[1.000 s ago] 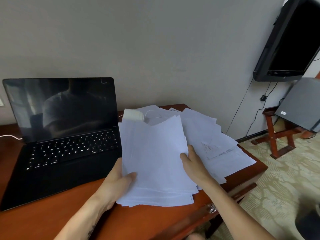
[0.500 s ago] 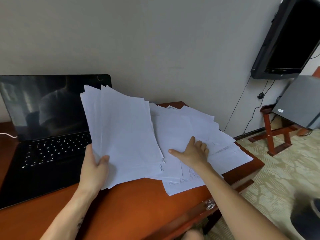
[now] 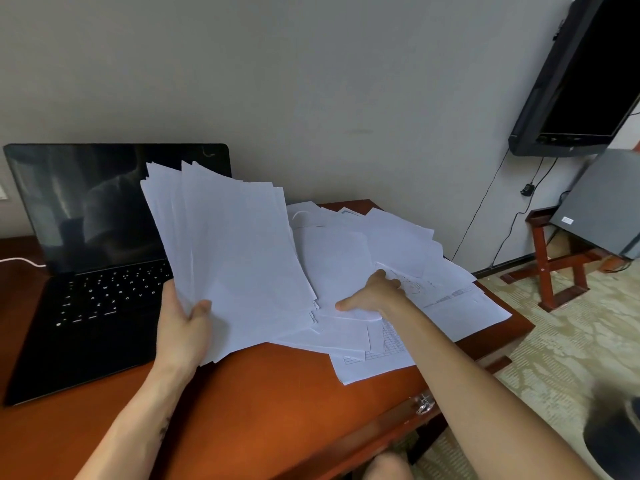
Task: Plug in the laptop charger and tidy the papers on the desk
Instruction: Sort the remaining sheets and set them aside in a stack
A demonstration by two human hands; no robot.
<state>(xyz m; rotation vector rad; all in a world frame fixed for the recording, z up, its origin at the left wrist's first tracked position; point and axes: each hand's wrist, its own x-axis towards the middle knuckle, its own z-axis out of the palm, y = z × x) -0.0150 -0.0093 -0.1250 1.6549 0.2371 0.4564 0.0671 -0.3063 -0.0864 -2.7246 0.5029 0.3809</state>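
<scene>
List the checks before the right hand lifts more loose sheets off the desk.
1. Left hand grips the gathered stack of white paper sheets: ok.
2. Stack edges squared: not ok, top corners are fanned.
3. Right hand rests on the loose white sheets spread on the reddish-brown wooden desk: ok.
4. Bare desk in front for setting the stack down: ok.
5. White charger cable seated in the open black laptop: cannot tell, its end is hidden.
</scene>
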